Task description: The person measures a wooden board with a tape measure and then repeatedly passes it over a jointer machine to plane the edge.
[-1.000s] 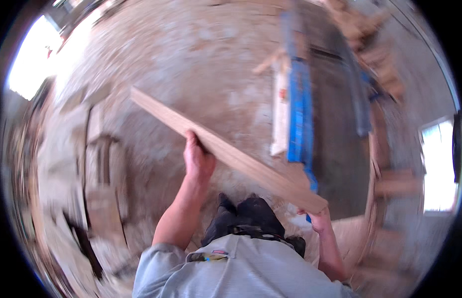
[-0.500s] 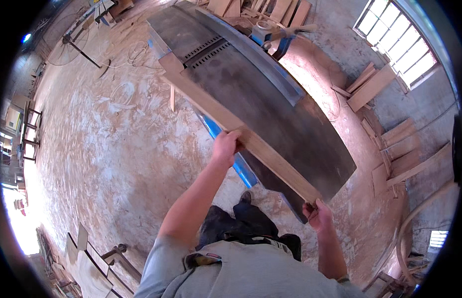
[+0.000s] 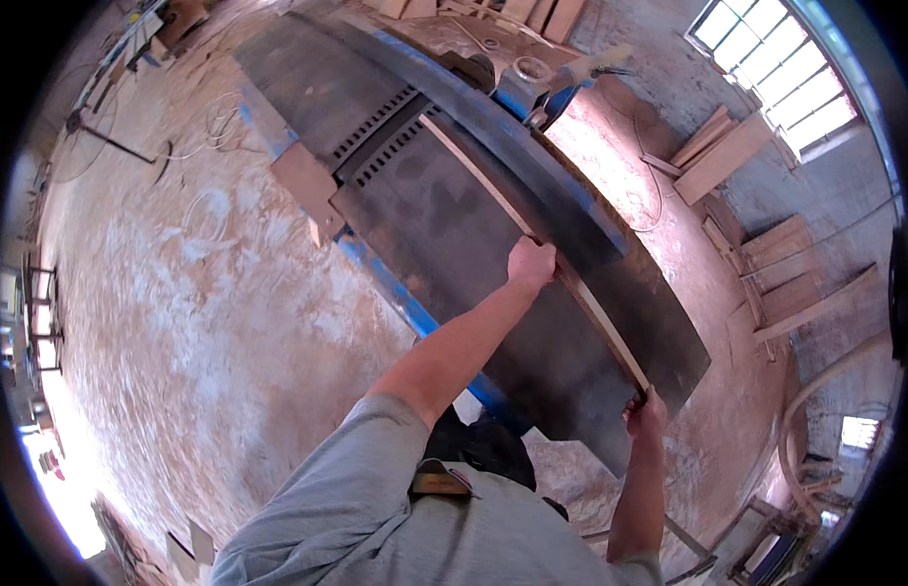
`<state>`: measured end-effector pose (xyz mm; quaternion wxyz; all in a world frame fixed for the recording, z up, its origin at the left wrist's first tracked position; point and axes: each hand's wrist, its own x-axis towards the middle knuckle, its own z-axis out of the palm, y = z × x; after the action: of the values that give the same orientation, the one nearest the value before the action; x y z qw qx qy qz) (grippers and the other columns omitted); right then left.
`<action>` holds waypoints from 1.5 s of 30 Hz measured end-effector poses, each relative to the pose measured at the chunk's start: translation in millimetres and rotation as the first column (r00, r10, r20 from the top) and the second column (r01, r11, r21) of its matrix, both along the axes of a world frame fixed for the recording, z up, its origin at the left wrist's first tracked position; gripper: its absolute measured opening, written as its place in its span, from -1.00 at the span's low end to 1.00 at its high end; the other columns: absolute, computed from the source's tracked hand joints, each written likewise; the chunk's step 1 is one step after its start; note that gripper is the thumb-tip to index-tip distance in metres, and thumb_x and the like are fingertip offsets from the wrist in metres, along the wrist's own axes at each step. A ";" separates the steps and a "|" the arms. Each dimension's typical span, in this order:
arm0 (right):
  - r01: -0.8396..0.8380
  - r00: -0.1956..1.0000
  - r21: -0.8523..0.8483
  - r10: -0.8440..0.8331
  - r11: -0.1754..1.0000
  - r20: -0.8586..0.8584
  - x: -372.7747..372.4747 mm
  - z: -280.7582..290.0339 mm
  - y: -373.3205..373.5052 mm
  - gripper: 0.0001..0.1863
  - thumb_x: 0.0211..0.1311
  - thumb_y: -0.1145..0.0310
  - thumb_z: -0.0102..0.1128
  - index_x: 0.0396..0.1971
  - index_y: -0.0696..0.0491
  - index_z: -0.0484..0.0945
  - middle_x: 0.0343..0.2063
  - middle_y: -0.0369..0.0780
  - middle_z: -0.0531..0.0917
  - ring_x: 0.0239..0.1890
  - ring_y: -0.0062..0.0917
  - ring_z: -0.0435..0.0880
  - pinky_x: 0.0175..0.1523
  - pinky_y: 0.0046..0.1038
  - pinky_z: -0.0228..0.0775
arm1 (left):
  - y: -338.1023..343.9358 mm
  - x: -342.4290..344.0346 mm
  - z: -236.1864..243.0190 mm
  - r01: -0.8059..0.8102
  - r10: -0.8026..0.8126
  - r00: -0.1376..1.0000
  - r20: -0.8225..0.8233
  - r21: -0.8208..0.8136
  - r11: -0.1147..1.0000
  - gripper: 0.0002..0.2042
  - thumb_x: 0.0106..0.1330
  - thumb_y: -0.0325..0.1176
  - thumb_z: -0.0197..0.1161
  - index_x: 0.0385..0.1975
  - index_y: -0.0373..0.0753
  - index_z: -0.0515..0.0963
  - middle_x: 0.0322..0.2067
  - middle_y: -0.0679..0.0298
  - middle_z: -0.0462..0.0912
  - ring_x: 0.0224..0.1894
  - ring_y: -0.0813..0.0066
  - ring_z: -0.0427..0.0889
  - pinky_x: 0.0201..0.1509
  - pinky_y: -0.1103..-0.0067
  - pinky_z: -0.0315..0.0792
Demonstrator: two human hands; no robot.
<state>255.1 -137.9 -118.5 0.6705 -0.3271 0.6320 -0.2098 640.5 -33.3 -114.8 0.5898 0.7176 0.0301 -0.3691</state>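
Note:
My left hand [image 3: 532, 261] grips the middle of a long, narrow wooden board [image 3: 483, 178], fingers wrapped round it. My right hand [image 3: 645, 416] holds the board's near end. The board lies on or just over the dark metal bed [image 3: 415, 254] of a blue-edged woodworking machine, roughly parallel to its raised long fence [image 3: 581, 195]. Its far end reaches the row of slots [image 3: 395, 146] across the bed. A wooden plate [image 3: 302, 186] sits at the bed's left edge.
A blue machine housing [image 3: 527, 88] stands beyond the fence. Planks [image 3: 727, 161] lean by the barred window on the right, with more along that wall. A curved hose [image 3: 796, 430] runs down at lower right. A fan stand [image 3: 122, 146] and cords are on the dusty floor [image 3: 180, 352].
The board has moved from over the floor and the bed's left edge rightward across the bed toward the fence, turned more onto its narrow edge. Both hands still hold it.

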 end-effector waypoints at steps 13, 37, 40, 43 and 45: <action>-0.114 0.973 -0.027 0.106 0.993 -0.207 76.9 -4.1 -68.5 -0.56 0.39 -0.05 -0.10 -0.41 0.07 0.42 -0.62 -0.24 0.50 -0.68 -0.50 0.48 -0.70 -0.44 0.32 | -50.2 57.2 1.1 0.086 -0.171 0.922 0.346 0.247 0.965 -0.67 0.30 -0.28 0.12 -0.04 -0.33 0.36 -0.17 -0.09 0.63 -0.05 -0.07 0.59 0.04 0.23 0.45; -0.578 0.765 -0.103 0.493 0.810 -0.414 115.5 7.5 -65.4 -0.54 0.45 -0.03 -0.23 -0.51 0.02 0.35 -0.72 -0.26 0.46 -0.79 -0.59 0.43 -0.79 -0.55 0.16 | -54.6 101.4 0.1 -0.106 -0.040 0.899 0.436 0.304 0.947 -0.74 0.27 -0.38 -0.01 -0.12 -0.40 0.38 -0.26 -0.20 0.62 -0.12 -0.18 0.59 0.00 0.16 0.45; -0.575 0.779 -0.099 0.507 0.812 -0.369 134.5 5.2 -60.9 -0.56 0.46 0.00 -0.22 -0.50 0.03 0.35 -0.71 -0.25 0.48 -0.79 -0.59 0.44 -0.79 -0.55 0.16 | -47.3 124.7 -4.4 -0.122 -0.050 0.878 0.476 0.324 0.938 -0.73 0.25 -0.41 -0.03 -0.11 -0.39 0.39 -0.22 -0.20 0.61 -0.09 -0.18 0.58 0.02 0.17 0.45; -0.577 0.791 -0.111 0.519 0.809 -0.323 152.4 -0.5 -58.6 -0.58 0.46 0.02 -0.22 -0.44 0.05 0.36 -0.70 -0.24 0.50 -0.79 -0.59 0.44 -0.79 -0.56 0.16 | -43.1 156.0 -24.2 -0.097 0.015 0.937 0.349 0.218 0.971 -0.72 0.24 -0.41 -0.05 -0.09 -0.40 0.40 -0.19 -0.21 0.60 -0.05 -0.17 0.57 0.05 0.19 0.44; -0.558 0.804 -0.103 0.507 0.823 -0.310 177.1 9.1 -46.7 -0.60 0.46 0.03 -0.21 -0.40 0.06 0.37 -0.69 -0.24 0.51 -0.79 -0.59 0.44 -0.79 -0.56 0.16 | -39.4 175.0 -23.2 -0.095 -0.010 0.933 0.359 0.272 0.958 -0.70 0.24 -0.39 -0.05 -0.10 -0.40 0.43 -0.17 -0.20 0.60 -0.02 -0.15 0.56 0.08 0.20 0.43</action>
<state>432.2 -184.5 -109.4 0.5760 -0.5793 0.5763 -0.0248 815.5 -72.7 -138.1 0.4838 0.8491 -0.0088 -0.2116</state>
